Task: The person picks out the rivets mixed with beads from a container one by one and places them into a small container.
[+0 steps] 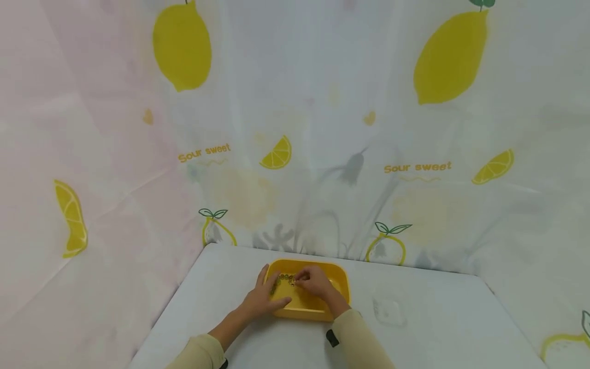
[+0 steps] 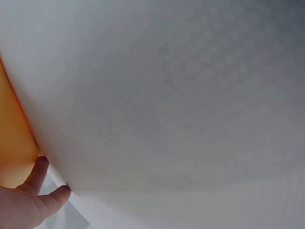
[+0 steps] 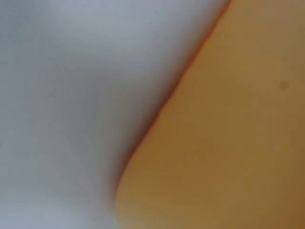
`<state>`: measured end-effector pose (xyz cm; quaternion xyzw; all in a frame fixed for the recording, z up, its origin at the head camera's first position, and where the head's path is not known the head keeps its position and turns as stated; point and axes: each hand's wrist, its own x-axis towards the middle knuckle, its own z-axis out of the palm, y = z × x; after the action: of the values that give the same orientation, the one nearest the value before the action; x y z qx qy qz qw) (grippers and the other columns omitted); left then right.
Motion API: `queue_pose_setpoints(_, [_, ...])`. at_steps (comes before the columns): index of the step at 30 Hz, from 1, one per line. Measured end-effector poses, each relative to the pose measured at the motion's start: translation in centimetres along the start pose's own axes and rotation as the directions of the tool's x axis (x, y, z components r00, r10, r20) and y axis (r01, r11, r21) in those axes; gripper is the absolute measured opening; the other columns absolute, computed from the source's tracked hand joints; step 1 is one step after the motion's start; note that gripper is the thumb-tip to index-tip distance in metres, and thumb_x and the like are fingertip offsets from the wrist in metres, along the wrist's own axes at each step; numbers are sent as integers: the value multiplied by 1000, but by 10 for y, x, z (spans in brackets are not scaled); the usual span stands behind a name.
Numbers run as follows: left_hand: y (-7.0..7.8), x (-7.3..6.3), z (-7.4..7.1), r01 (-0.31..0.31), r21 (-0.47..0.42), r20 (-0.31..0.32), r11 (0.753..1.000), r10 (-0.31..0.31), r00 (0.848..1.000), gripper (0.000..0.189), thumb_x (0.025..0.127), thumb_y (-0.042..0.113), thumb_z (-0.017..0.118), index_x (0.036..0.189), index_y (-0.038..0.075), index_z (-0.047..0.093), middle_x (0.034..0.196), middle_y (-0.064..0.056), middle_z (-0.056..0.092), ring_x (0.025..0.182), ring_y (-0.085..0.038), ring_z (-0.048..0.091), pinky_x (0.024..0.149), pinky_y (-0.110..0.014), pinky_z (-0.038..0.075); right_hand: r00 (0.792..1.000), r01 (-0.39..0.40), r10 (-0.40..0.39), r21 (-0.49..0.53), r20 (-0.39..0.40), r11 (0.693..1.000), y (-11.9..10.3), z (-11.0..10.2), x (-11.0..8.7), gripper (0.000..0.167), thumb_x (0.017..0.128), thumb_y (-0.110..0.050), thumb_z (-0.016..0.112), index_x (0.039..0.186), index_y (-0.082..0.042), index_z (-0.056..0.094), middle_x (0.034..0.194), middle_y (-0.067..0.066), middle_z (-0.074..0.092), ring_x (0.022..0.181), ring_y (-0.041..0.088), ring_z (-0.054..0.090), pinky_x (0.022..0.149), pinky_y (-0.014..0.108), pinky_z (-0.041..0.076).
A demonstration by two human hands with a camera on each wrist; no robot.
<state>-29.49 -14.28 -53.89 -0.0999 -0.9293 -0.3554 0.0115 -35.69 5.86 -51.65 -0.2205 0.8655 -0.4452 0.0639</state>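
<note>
Behind my work hangs a pale cloth [image 1: 322,118] printed with lemons, and below it spreads the white table [image 1: 442,318]. On that sits the yellow tray [image 1: 318,314], the low workspace both my hands reach into. My left hand [image 1: 260,298] lies loosely spread over the tray's left wall, thumb stretched out over the tray; my left wrist view shows two fingertips at the outer edge. My right hand [image 1: 315,281] is bent inward, its fingertips pinching, as far as I can tell, a small shiny piece. Right of the tray, well apart from my hands, stands a clear plastic container [image 1: 388,311]. Inside the tray, the row of round beads [image 1: 286,277] curves along the left and far sides, close by my left index finger. The shiny piece [image 1: 292,280] is at the row's right end, too small to make out. I judge it best to steady the beads lightly with the left finger, keep the right pinch at the very tips, and work low over the tray floor.
</note>
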Motion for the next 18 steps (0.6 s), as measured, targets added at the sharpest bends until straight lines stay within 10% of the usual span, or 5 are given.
queue_pose_setpoints(10, [-1, -1, 3, 0, -1, 5, 1000, 0, 1000, 86, 85, 56, 68, 152, 11, 38, 163, -22, 9, 108, -41, 61, 85, -58, 52, 998, 51, -53, 41, 35, 998, -3, -18, -11, 12, 88, -1, 69, 96, 8, 68, 86, 13, 69, 70, 8, 57, 61, 22, 49])
queue_pose_setpoints(18, [-2, -2, 2, -2, 15, -6, 1000, 3, 1000, 86, 85, 57, 68, 152, 11, 38, 163, -22, 8, 113, -44, 58, 88, -58, 51, 999, 49, -49, 36, -8, 998, -13, -40, -18, 15, 91, -3, 67, 100, 9, 71, 89, 17, 72, 74, 32, 66, 60, 24, 51])
